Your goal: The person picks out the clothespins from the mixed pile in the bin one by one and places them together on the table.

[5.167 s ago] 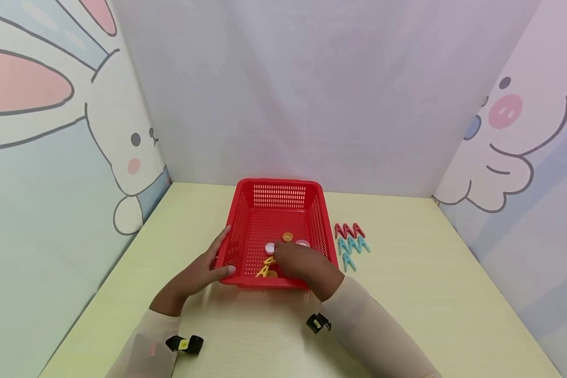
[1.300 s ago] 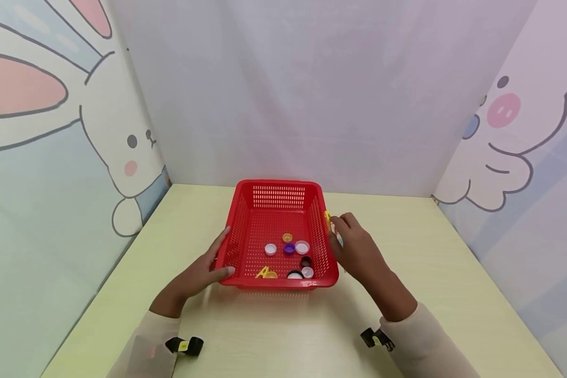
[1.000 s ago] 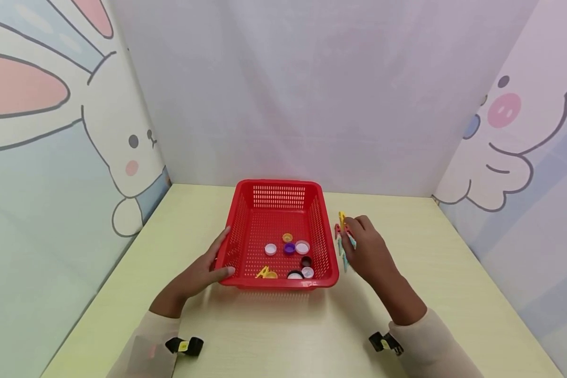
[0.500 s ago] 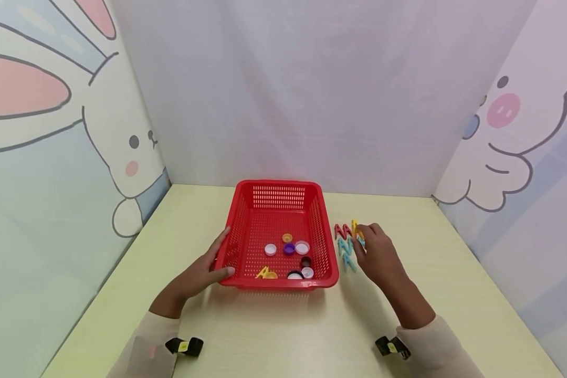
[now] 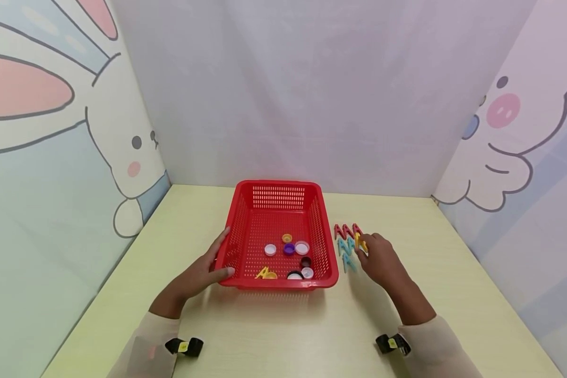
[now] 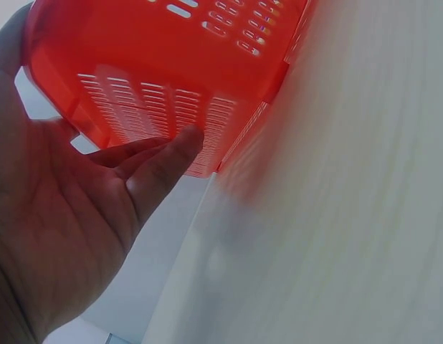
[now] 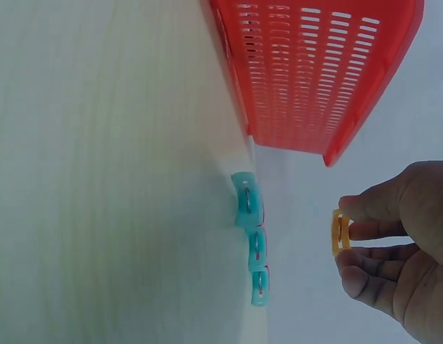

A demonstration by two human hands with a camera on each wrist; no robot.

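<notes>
My left hand (image 5: 198, 270) grips the left rim of a red perforated plastic basket (image 5: 276, 284); in the left wrist view its fingers (image 6: 153, 168) lie along the outer wall. My right hand (image 5: 380, 260) pinches a yellow clothespin (image 7: 341, 233) between thumb and fingertips. In the head view it overlaps the right end of the teal row, just nearer than the red clothespins (image 5: 347, 231). The teal clothespins (image 5: 347, 245) stand in a row, with a single teal clothespin (image 5: 348, 263) nearer. Another yellow clothespin (image 5: 262, 272) lies inside the basket at its near side.
Several bottle caps lie in the basket, among them a purple cap (image 5: 289, 249), a white cap (image 5: 270, 250) and a dark brown cap (image 5: 305, 261). The pale wooden table (image 5: 274, 336) meets a plain grey wall (image 5: 293, 94) behind.
My right hand has come out of the basket with one yellow clothespin. It has passed right over the rim to the clothespin rows, then come slightly nearer. The left hand stays on the rim.
</notes>
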